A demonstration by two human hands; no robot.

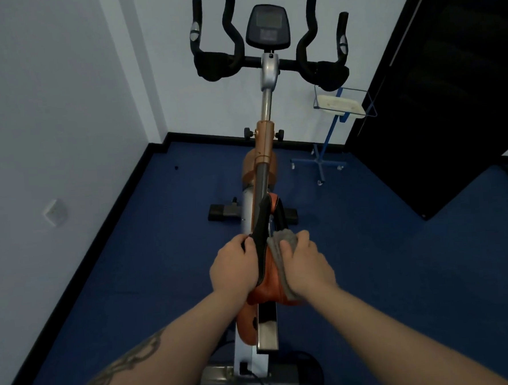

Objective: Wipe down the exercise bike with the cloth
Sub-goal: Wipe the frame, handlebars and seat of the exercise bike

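Stand [329, 134] beside exercise bike [267, 108], near door [449, 91]

the blue floor [400, 272] carries the exercise bike [266, 150] and a blue wheeled stand [322, 161].

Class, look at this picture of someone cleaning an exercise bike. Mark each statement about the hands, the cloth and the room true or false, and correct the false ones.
1. The right hand presses a grey cloth against the saddle. True.
2. The left hand hangs free at the person's side. False: it grips the left side of the saddle.
3. The cloth lies over the handlebars. False: it is down at the saddle, under the right hand.
4. The bike's display sits between the handlebars, ahead of the person. True.
5. A blue stand is to the right of the bike. True.
6. The floor is red. False: it is blue.
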